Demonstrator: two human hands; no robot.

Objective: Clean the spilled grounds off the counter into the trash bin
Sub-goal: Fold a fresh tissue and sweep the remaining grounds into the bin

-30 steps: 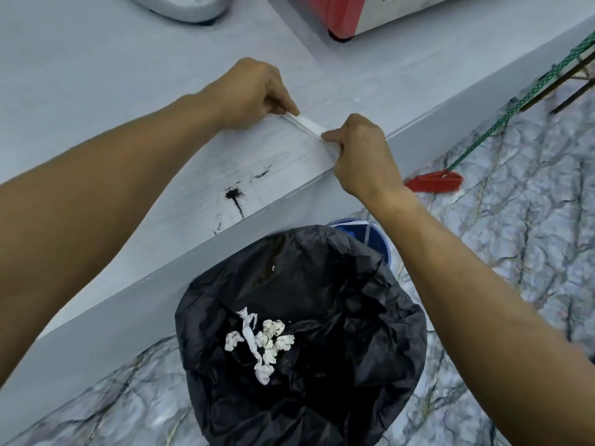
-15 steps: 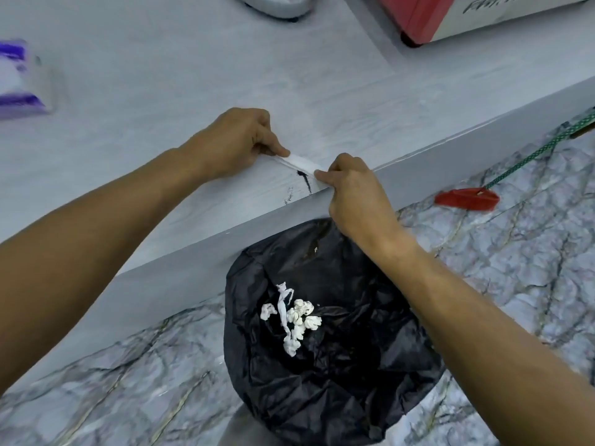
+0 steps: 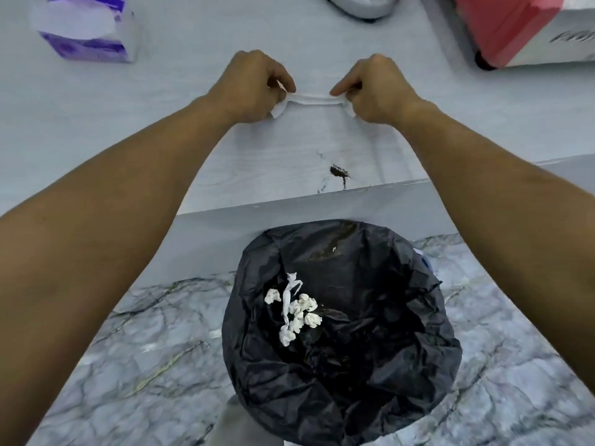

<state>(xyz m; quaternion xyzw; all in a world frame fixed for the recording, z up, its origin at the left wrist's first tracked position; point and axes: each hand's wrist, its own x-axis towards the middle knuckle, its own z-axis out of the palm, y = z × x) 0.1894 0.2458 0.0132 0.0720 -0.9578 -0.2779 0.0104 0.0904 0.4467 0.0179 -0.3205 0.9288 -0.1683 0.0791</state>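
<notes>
A small dark patch of spilled grounds (image 3: 338, 172) lies on the pale grey counter (image 3: 193, 130), close to its front edge, with thin smears beside it. Farther back on the counter a folded white tissue (image 3: 311, 98) is stretched flat between my left hand (image 3: 254, 83) and my right hand (image 3: 373, 86); each hand pinches one end. Below the counter edge stands the trash bin (image 3: 418, 317), lined with a black bag and holding several crumpled white tissues (image 3: 294, 312).
A purple and white tissue box (image 3: 85, 27) sits at the back left of the counter. A red and white appliance (image 3: 521, 27) stands at the back right, with a silver base (image 3: 363, 4) between them. The floor is grey marble.
Both hands have drawn the tissue back from the counter edge, away from the grounds, and pulled it out straight. The view has shifted, so the tissue box now shows fully.
</notes>
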